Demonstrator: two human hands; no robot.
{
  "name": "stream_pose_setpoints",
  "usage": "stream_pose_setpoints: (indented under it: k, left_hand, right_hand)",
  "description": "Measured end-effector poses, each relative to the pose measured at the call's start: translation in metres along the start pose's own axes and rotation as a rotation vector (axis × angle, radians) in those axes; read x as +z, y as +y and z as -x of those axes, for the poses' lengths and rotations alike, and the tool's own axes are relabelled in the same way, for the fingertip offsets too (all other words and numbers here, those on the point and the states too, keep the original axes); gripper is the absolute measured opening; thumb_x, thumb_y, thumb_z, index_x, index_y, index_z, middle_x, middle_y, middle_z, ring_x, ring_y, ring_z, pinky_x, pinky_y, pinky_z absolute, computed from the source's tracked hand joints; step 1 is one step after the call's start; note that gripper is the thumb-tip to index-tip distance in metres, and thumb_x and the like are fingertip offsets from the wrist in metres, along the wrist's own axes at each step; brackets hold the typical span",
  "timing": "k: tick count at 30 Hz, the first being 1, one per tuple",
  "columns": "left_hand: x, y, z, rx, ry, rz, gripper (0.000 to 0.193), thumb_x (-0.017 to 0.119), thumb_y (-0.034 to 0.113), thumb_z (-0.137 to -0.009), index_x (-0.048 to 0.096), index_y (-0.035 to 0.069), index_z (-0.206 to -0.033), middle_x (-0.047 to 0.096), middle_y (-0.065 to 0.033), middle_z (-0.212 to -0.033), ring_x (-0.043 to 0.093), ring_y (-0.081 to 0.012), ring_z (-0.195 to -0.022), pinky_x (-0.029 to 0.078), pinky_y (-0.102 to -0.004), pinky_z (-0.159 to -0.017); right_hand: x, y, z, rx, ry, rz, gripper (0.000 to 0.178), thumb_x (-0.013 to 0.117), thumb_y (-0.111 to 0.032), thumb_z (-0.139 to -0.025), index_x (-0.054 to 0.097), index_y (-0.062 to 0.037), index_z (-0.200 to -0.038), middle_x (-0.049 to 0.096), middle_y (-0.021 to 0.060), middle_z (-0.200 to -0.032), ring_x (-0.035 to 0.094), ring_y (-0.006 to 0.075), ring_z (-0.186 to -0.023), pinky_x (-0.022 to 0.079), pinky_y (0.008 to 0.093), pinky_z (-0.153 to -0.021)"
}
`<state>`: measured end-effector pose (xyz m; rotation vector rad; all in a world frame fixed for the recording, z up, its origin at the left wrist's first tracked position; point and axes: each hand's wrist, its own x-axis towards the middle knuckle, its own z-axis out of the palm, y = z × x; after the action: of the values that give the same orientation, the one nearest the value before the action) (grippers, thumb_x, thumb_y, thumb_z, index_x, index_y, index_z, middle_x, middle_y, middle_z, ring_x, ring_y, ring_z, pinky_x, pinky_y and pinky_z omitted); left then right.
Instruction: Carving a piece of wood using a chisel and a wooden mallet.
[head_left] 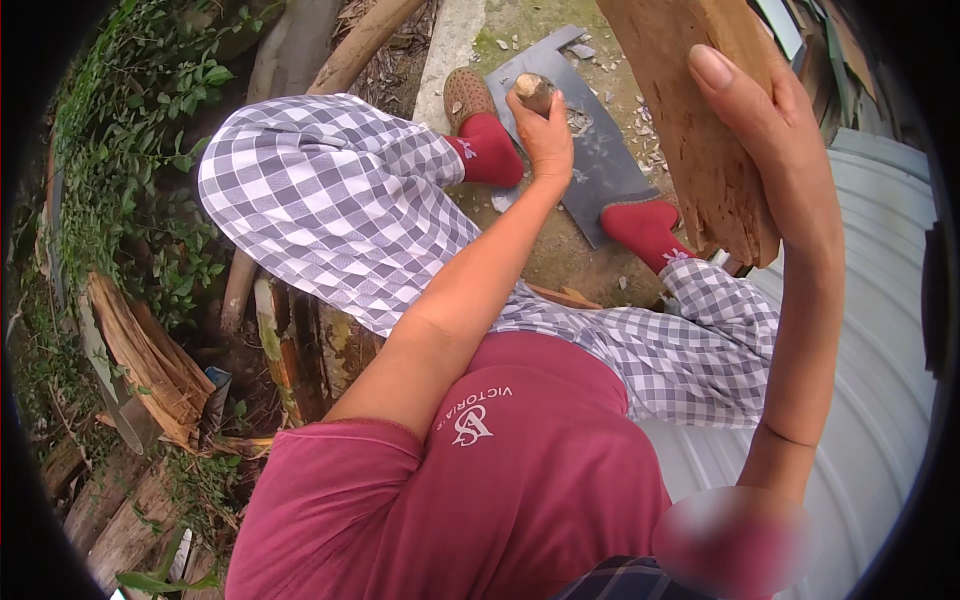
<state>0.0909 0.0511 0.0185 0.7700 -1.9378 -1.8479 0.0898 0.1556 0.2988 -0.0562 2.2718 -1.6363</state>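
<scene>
My left hand (545,140) is wrapped round a short round wooden stick (534,92), whose pale cut end faces up; its lower end is hidden by the hand. It is held over a flat dark grey board (610,165) lying on the ground between my feet. On the right, my right hand (785,150) grips a thick, rough wooden slab (715,130), raised high and close to the camera. The thumb lies along the slab's side, while the other fingers are mostly hidden behind it. Pale wood chips (580,122) are scattered on the board.
Corrugated grey sheeting (870,330) covers the right side. Leafy vines (130,160) grow at the left, with logs (360,45) ahead and a split piece of wood (150,360) below the vines. More chips (645,120) lie on the concrete beyond the board.
</scene>
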Motion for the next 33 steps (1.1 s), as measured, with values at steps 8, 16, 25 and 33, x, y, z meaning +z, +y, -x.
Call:
stream_pose_setpoints:
  k: [8,16,25,33]
  left_hand:
    - [0.003,-0.01,0.004,-0.044,-0.042,0.219,0.046,0.064,0.013,-0.083,0.037,0.002,-0.119,0.056,-0.0216,-0.105,0.057,-0.0349,-0.097,0.043,-0.0417,-0.086]
    - [0.002,-0.003,0.006,0.043,0.011,-0.008,0.042,0.063,0.011,-0.083,0.038,0.002,-0.116,0.056,-0.0208,-0.103,0.057,-0.0342,-0.095,0.043,-0.0416,-0.085]
    - [0.005,-0.029,0.005,0.251,-0.108,-0.071,0.037,0.058,0.009,-0.085,0.039,0.001,-0.117,0.056,-0.0182,-0.1,0.055,-0.0312,-0.097,0.042,-0.0405,-0.085]
    - [0.006,0.003,0.011,0.096,-0.03,0.012,0.041,0.063,0.011,-0.083,0.039,0.003,-0.115,0.055,-0.0194,-0.098,0.056,-0.0322,-0.09,0.043,-0.041,-0.082]
  right_hand:
    - [0.024,0.071,0.007,0.069,-0.209,0.563,0.069,0.058,-0.045,-0.078,0.045,-0.0079,-0.135,0.061,0.0217,-0.11,0.06,0.0317,-0.099,0.045,0.0367,-0.086]
    - [0.017,-0.04,-0.001,-0.104,-0.125,0.262,0.071,0.064,-0.032,-0.075,0.041,-0.0017,-0.135,0.065,0.0199,-0.098,0.063,0.0248,-0.087,0.048,0.0341,-0.076]
    - [0.012,0.068,0.001,0.128,-0.279,0.695,0.069,0.062,-0.034,-0.073,0.043,-0.0186,-0.137,0.066,0.0204,-0.093,0.064,0.0341,-0.086,0.047,0.0406,-0.079]
    - [0.013,0.005,0.001,-0.139,-0.066,0.557,0.065,0.061,-0.033,-0.072,0.047,-0.0195,-0.134,0.065,0.0206,-0.091,0.063,0.0357,-0.083,0.048,0.0408,-0.076]
